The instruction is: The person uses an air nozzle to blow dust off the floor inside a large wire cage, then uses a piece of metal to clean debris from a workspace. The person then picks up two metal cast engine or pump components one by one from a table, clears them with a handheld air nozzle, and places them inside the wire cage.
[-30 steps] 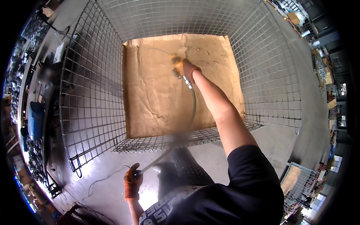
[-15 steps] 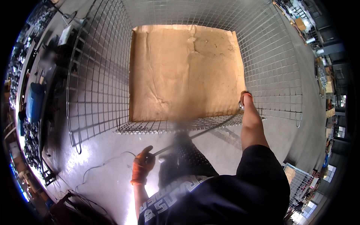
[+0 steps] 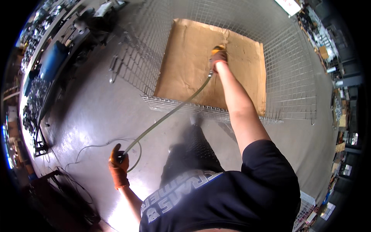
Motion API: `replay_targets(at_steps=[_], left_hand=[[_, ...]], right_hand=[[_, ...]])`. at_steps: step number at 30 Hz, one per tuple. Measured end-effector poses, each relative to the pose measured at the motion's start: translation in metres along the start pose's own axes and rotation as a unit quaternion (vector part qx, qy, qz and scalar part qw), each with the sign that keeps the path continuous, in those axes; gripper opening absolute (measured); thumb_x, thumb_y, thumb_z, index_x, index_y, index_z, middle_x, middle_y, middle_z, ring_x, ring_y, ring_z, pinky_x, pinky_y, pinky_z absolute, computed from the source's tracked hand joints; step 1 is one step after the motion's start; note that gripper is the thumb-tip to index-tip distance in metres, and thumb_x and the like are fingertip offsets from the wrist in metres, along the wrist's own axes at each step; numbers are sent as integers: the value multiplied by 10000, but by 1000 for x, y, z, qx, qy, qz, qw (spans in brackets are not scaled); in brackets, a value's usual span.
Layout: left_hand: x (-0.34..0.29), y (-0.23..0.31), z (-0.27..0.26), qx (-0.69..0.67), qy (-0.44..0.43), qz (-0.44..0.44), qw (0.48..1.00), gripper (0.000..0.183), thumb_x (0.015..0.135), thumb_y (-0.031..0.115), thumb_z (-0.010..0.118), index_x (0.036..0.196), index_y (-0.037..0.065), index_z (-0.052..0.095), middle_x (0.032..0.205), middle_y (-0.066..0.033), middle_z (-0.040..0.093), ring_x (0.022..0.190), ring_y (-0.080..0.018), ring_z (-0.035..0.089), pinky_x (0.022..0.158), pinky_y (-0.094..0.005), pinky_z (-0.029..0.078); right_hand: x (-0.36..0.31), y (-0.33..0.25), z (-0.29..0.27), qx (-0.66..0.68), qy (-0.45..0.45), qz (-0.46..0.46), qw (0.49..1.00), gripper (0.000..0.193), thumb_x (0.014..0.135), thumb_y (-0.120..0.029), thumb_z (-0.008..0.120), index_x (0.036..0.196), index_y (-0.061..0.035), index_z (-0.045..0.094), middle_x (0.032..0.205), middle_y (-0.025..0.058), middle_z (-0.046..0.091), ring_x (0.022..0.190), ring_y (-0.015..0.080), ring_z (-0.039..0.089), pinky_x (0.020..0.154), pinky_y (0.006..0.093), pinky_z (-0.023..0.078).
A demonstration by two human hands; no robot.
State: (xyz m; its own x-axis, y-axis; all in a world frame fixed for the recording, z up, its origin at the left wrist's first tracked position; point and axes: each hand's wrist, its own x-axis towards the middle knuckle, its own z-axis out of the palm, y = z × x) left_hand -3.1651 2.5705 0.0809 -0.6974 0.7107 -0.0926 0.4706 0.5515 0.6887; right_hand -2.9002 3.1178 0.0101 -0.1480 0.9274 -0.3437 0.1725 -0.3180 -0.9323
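Observation:
My right hand [image 3: 219, 58], in an orange glove, reaches out over the brown cardboard sheet [image 3: 189, 58] lining a wire mesh cage [image 3: 288, 83]. Its fingers close round a hand tool with a yellow part [image 3: 217, 48] showing at the top; the rest is covered by the hand. From a metal fitting at the wrist side, a greenish air hose [image 3: 170, 113] runs down to the left across the cage's near edge. Low at the left, outside the cage, my gloved left hand [image 3: 119, 164] is closed on that hose, thumb pointing up. A loop of hose hangs beside it.
A long bench [image 3: 46, 91] with metal parts and a blue cylinder [image 3: 55, 61] stands along the left. A thin cable [image 3: 91, 146] lies on the grey floor. The cage's near mesh panel [image 3: 185, 109] is folded low. Shelving with boxes [image 3: 340, 116] lines the right.
My right hand has moved from the cage's right near corner to over the cardboard's middle, drawing the hose along. My left hand has shifted left. The view has turned.

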Motion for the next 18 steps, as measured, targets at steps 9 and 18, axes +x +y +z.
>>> replay_targets(at_steps=[9, 18], left_hand=[[-35, -72, -73, -79, 46, 42, 995, 437, 729, -48, 649, 1142, 91, 620, 756, -44, 618, 655, -145, 579, 616, -271, 493], [52, -104, -212, -2, 208, 81, 975, 444, 732, -81, 617, 1139, 96, 630, 820, -60, 639, 656, -140, 577, 640, -255, 488]], right_hand=[[-123, 57, 12, -142, -141, 203, 958, 218, 904, -349, 507, 818, -160, 573, 726, 32, 587, 591, 209, 569, 513, 380, 477], [-145, -154, 73, 211, -86, -348, 909, 288, 935, -355, 545, 1065, -98, 535, 952, 77, 603, 835, 210, 610, 750, 349, 527]])
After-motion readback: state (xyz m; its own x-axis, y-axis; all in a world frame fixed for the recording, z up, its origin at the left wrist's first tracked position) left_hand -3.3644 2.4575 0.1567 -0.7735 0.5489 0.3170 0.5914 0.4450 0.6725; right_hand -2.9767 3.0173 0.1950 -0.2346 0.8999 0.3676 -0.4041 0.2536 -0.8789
